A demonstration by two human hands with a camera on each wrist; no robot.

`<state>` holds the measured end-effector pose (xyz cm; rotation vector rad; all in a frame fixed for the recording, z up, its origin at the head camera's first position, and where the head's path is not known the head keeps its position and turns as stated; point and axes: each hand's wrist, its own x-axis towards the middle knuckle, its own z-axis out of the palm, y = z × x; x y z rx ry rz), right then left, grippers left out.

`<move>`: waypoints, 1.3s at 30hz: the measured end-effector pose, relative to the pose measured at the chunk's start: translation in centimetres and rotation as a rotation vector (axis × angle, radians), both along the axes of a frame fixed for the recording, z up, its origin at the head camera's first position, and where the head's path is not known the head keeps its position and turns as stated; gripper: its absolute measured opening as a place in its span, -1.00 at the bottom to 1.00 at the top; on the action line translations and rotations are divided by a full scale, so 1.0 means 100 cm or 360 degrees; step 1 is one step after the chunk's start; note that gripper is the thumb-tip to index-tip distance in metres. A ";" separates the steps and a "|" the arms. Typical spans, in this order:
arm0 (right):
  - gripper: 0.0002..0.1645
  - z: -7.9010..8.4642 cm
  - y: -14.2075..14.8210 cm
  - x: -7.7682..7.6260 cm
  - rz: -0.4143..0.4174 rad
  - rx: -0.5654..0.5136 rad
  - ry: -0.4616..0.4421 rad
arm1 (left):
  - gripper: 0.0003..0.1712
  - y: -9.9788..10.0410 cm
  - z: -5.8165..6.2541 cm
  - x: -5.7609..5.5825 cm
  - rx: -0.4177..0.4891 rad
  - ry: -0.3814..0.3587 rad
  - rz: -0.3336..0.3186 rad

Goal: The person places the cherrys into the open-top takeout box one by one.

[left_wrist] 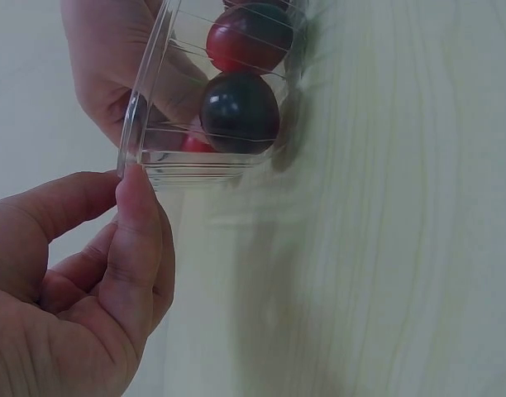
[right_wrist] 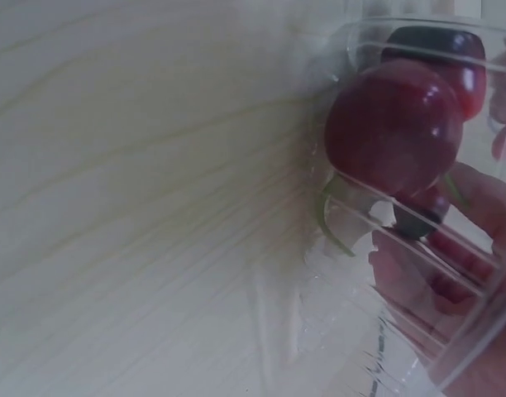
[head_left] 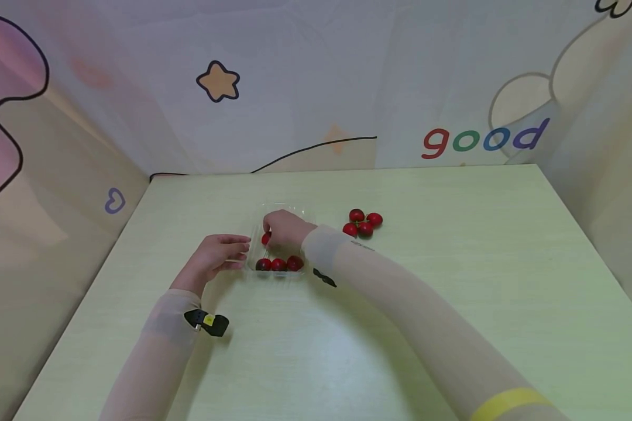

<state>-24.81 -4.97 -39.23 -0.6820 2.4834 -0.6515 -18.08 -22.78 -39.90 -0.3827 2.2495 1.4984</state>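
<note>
A clear plastic box [head_left: 250,251] stands on the table with its top open. My left hand [head_left: 217,255] is at its left side, thumb and a fingertip pinching the rim [left_wrist: 129,153] in the left wrist view. My right hand [head_left: 288,229] reaches into the box and holds a red cherry [head_left: 265,238] in its fingertips, partly hidden by the hand. Along the near wall inside lie a dark cherry [head_left: 263,265], a red cherry [head_left: 278,265] and another cherry [head_left: 295,264]. Through the clear wall, the right wrist view shows a large cherry [right_wrist: 393,128] and a green stem [right_wrist: 323,215].
Several red cherries with green stems [head_left: 366,229] lie in a cluster on the table to the right of the box. The pale wooden table [head_left: 453,263] meets a printed cloth backdrop [head_left: 316,88] at its far edge.
</note>
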 end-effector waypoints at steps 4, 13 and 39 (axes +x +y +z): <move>-0.54 0.001 0.000 -0.001 -0.0016 0.0009 -0.0029 | -0.50 0.001 0.000 0.000 -0.0002 0.0007 0.0000; -0.49 -0.001 -0.001 -0.004 -0.0003 0.0013 -0.0038 | -0.50 0.001 0.000 0.001 -0.0006 0.0006 -0.0014; -0.51 0.009 0.003 -0.011 0.0055 0.0044 0.0103 | -0.49 -0.002 -0.001 0.000 -0.0010 0.0000 -0.0004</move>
